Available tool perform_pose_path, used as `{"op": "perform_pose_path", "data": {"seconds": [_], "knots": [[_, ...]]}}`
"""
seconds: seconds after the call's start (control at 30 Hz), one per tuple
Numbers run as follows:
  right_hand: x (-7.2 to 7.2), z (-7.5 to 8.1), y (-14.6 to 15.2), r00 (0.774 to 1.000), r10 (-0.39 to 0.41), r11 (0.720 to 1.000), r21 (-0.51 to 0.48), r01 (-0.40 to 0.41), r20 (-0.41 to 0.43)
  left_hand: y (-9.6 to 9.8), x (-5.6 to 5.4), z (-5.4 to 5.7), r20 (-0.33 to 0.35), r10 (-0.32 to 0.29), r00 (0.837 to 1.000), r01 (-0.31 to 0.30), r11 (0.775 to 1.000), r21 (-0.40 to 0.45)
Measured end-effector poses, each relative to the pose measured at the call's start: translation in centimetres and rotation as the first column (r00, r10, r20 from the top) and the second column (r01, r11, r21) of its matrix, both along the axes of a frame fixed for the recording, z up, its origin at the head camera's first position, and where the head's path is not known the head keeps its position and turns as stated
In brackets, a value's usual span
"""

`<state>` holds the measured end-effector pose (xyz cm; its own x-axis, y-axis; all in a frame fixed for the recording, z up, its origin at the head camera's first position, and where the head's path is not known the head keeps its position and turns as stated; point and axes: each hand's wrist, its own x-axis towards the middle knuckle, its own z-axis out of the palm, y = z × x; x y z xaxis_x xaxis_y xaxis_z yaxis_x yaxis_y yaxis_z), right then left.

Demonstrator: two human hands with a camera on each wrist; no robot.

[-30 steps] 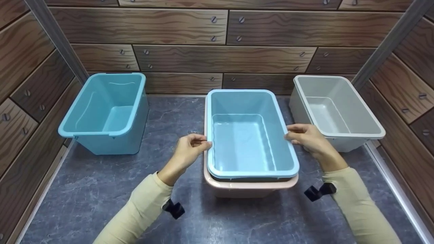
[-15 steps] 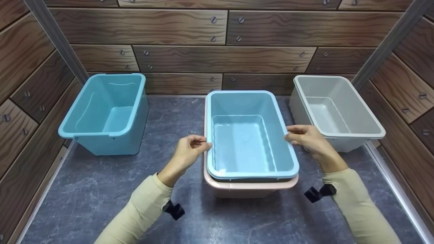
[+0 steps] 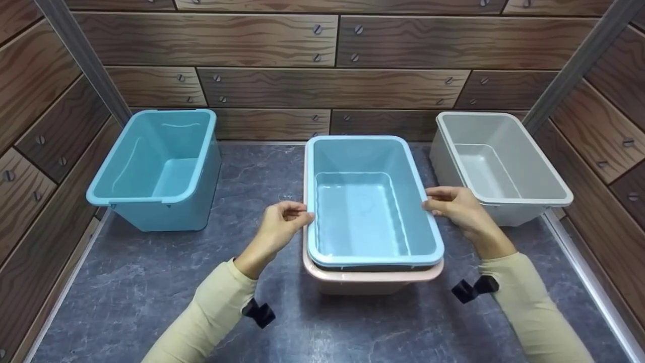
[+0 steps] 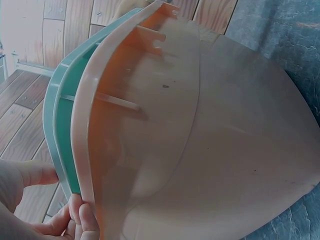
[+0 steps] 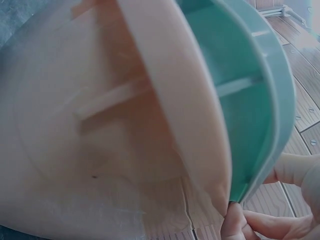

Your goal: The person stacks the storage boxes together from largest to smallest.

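In the middle of the head view, a light blue plastic bin (image 3: 375,260) sits nested in a pink bin (image 3: 370,277), its rim a little above the pink one. My left hand (image 3: 274,228) pinches the blue bin's left rim, thumb on top and fingertips beneath. On the opposite side, my right hand (image 3: 462,212) pinches the right rim the same way. Both wrist views show a gap between the blue rim (image 4: 51,115) and the pink rim (image 5: 175,75), with fingertips right at the pink edge. Most of the blue bin's outer wall is hidden inside the pink bin.
A teal bin (image 3: 164,217) stands at the back left and a grey bin (image 3: 509,201) at the back right, close beyond my right hand. Wood-patterned walls (image 3: 267,40) enclose the dark marbled tabletop (image 3: 141,302) behind and on both sides.
The blue bin and both hands have sunk very slightly toward the pink bin. Both hands keep their pinch on the rim.
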<state>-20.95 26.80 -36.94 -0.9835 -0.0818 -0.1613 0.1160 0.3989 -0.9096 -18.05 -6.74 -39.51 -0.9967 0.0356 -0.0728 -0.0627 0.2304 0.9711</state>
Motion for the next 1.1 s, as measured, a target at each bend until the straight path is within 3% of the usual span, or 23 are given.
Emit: {"op": "perform_pose_path", "data": {"seconds": [0.23, 0.47, 0.77, 1.1], "knots": [[0.07, -0.1, -0.05, 1.0, -0.018, 1.0, 0.005, 0.018, -0.011, 0.1, 0.14, -0.12, -0.038, 0.011, 0.999, -0.011, 1.0, 0.002], [0.33, 0.09, -0.27, 0.999, -0.04, 0.999, 0.013, 0.04, -0.035, 0.23, 0.46, -0.18, -0.105, 0.019, 0.994, -0.028, 0.997, -0.077], [0.46, -0.17, -0.51, 0.995, -0.056, 0.998, 0.033, 0.059, -0.079, 0.29, 0.83, -0.32, -0.229, 0.011, 0.973, -0.041, 0.992, -0.124], [0.39, -0.41, -0.66, 0.991, -0.081, 0.996, 0.024, 0.084, -0.104, 0.28, 0.85, -0.52, -0.232, 0.025, 0.972, -0.052, 0.992, -0.112]]}}
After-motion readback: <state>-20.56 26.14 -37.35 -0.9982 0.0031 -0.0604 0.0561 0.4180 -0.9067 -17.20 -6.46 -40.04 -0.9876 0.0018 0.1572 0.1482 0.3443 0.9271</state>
